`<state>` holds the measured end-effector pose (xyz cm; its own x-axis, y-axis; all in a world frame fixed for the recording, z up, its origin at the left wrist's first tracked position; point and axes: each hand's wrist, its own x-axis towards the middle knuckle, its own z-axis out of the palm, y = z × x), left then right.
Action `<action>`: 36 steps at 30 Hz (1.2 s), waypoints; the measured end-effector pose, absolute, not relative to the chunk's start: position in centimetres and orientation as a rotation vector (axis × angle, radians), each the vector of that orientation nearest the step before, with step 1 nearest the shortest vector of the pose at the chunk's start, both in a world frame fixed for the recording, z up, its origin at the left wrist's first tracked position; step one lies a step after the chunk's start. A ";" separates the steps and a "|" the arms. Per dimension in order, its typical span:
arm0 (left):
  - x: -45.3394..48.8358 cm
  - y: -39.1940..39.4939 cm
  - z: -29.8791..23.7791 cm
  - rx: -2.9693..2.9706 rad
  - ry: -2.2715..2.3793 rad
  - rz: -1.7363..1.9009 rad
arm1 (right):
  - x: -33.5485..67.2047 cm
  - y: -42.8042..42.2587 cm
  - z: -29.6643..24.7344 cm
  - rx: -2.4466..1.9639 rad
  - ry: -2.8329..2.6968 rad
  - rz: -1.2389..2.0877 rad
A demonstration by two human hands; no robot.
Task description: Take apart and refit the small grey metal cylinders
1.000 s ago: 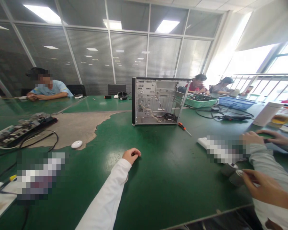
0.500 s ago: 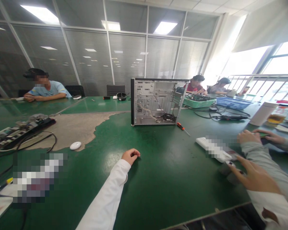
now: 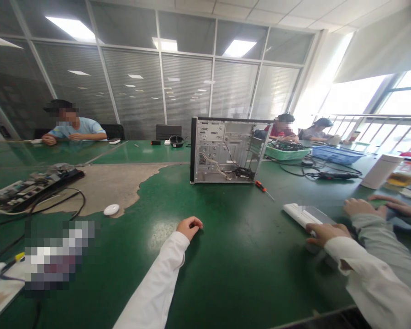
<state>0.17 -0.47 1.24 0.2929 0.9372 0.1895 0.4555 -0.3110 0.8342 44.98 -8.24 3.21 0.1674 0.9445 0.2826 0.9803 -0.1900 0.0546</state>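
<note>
My left hand [image 3: 190, 227] rests on the green table [image 3: 233, 265] as a loose fist with nothing in it. My right hand [image 3: 324, 232], in a white sleeve, lies palm down at the near end of a flat white device [image 3: 298, 213]. Its fingers curl over a small grey object that is mostly hidden; whether they grip it is unclear. An open silver computer case [image 3: 226, 151] stands upright beyond both hands. An orange-handled screwdriver [image 3: 262, 187] lies by the case's right corner.
A co-worker's hands [image 3: 365, 208] in grey sleeves rest just right of mine. A white puck [image 3: 111, 209] and a cabled board [image 3: 27, 187] lie at the left. Green [image 3: 286, 148] and blue [image 3: 335, 153] baskets, cables and a white cylinder [image 3: 380, 171] are at the right. Other people sit at the far side.
My right hand has moved forward and to the left, from beside two small silver cylinders to over them by the white device. My left hand has stayed put.
</note>
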 end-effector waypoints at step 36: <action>-0.9 1.2 -0.6 1.537 1.088 1.103 | 15.5 -2.4 1.2 -0.858 -1.813 0.506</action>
